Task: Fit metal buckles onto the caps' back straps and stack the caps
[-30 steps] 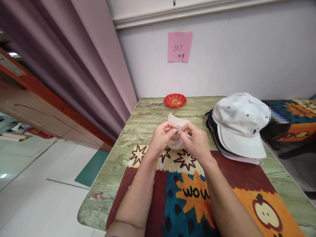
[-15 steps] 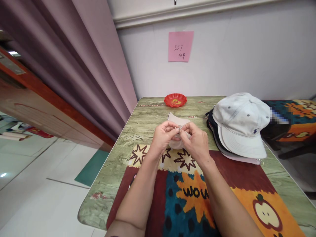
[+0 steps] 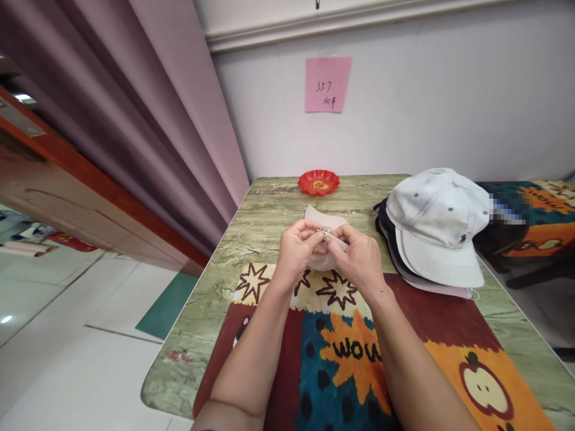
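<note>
In front of me lies a pale pinkish cap [image 3: 324,215], largely covered by my hands. Its far edge has a dark trim at the left, and a rounded lower part shows below my fingers. My left hand [image 3: 297,246] is closed, thumb and index finger pinching a thin whitish strip at the cap. My right hand [image 3: 357,251] is closed too, its thumb and index fingertip pressed on the strip's other end. The fingertips of both hands nearly meet. Exactly how the strip joins the cap is hidden by the fingers.
A stack of caps with a white cap [image 3: 442,218] on top stands to the right. Behind my hands sits a red scalloped dish [image 3: 318,182]. A colourful mat [image 3: 278,353] covers part of the wood-patterned table [image 3: 179,359]. A pink curtain [image 3: 179,108] hangs at the left.
My right hand has shifted slightly to the right, and a little more of the strip shows between the fingertips. The cap stays in nearly the same place.
</note>
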`<state>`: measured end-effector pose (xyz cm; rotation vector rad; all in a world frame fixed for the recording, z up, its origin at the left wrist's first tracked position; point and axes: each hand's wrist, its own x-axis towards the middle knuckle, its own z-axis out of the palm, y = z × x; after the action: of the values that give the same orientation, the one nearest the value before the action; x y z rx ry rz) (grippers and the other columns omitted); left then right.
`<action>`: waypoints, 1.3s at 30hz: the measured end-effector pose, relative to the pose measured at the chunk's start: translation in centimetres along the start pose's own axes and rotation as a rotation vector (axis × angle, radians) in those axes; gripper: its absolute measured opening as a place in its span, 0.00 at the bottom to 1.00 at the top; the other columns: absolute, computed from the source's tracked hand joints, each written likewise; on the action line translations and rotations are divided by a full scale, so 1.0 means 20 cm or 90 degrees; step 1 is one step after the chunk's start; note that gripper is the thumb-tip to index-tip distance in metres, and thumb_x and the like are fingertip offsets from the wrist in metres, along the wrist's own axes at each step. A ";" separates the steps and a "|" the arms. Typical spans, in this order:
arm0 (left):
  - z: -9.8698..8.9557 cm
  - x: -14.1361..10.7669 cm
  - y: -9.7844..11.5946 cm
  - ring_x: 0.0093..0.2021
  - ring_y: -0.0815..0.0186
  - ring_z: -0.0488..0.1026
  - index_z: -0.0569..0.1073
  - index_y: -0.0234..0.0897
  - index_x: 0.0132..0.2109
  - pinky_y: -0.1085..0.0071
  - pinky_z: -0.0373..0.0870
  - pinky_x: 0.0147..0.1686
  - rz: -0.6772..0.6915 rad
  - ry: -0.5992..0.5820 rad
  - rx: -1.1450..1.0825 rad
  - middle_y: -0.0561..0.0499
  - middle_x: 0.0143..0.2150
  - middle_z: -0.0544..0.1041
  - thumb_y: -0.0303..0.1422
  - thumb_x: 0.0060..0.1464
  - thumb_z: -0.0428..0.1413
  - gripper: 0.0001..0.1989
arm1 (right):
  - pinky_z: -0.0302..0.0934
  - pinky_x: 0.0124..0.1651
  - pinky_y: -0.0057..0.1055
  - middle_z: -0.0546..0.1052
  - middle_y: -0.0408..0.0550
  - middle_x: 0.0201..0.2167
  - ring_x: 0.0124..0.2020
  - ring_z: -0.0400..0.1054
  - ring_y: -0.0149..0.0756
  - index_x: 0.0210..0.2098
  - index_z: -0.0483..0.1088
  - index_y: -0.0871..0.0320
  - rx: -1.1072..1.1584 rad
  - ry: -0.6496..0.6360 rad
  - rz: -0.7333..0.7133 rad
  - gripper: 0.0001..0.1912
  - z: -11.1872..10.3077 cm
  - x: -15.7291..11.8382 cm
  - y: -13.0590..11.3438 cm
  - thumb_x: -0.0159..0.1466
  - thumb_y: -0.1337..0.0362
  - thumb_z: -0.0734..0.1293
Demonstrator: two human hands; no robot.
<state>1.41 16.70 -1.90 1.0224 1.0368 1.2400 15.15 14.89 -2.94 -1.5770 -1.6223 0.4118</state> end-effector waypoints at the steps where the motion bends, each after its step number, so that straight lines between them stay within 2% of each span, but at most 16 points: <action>1: 0.00 0.00 0.00 0.28 0.67 0.77 0.73 0.34 0.35 0.71 0.78 0.29 0.001 -0.001 0.002 0.51 0.28 0.79 0.34 0.43 0.67 0.14 | 0.47 0.30 0.30 0.75 0.42 0.22 0.23 0.63 0.35 0.28 0.71 0.53 -0.012 0.007 0.006 0.10 0.01 0.00 0.00 0.62 0.55 0.66; 8: 0.01 -0.01 -0.02 0.27 0.66 0.77 0.73 0.35 0.36 0.69 0.79 0.29 0.020 0.000 0.029 0.53 0.27 0.78 0.33 0.46 0.64 0.10 | 0.45 0.31 0.31 0.75 0.45 0.22 0.24 0.64 0.37 0.28 0.72 0.53 -0.083 0.037 0.042 0.08 0.03 -0.02 -0.03 0.60 0.58 0.66; 17: 0.01 -0.01 -0.01 0.26 0.68 0.76 0.74 0.34 0.36 0.72 0.78 0.27 -0.002 -0.016 0.028 0.52 0.29 0.78 0.31 0.46 0.65 0.10 | 0.51 0.29 0.28 0.77 0.42 0.22 0.23 0.64 0.33 0.26 0.74 0.55 0.114 -0.042 0.054 0.12 -0.02 0.00 0.02 0.60 0.54 0.68; 26: 0.01 0.01 -0.01 0.28 0.69 0.75 0.76 0.33 0.34 0.72 0.79 0.27 0.030 0.034 0.019 0.52 0.32 0.76 0.30 0.44 0.66 0.09 | 0.50 0.27 0.28 0.77 0.41 0.23 0.20 0.61 0.30 0.28 0.74 0.55 0.137 -0.086 0.041 0.13 -0.03 0.01 0.00 0.62 0.53 0.67; 39: 0.01 0.01 -0.03 0.30 0.68 0.76 0.75 0.33 0.34 0.73 0.77 0.29 0.022 0.043 0.002 0.51 0.31 0.78 0.32 0.43 0.67 0.11 | 0.48 0.31 0.31 0.76 0.43 0.22 0.23 0.65 0.36 0.29 0.72 0.53 -0.023 0.038 0.021 0.07 0.04 -0.01 -0.02 0.61 0.59 0.65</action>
<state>1.75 16.84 -2.50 1.0100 1.0777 1.3084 14.26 14.83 -3.36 -1.6299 -1.5686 0.3516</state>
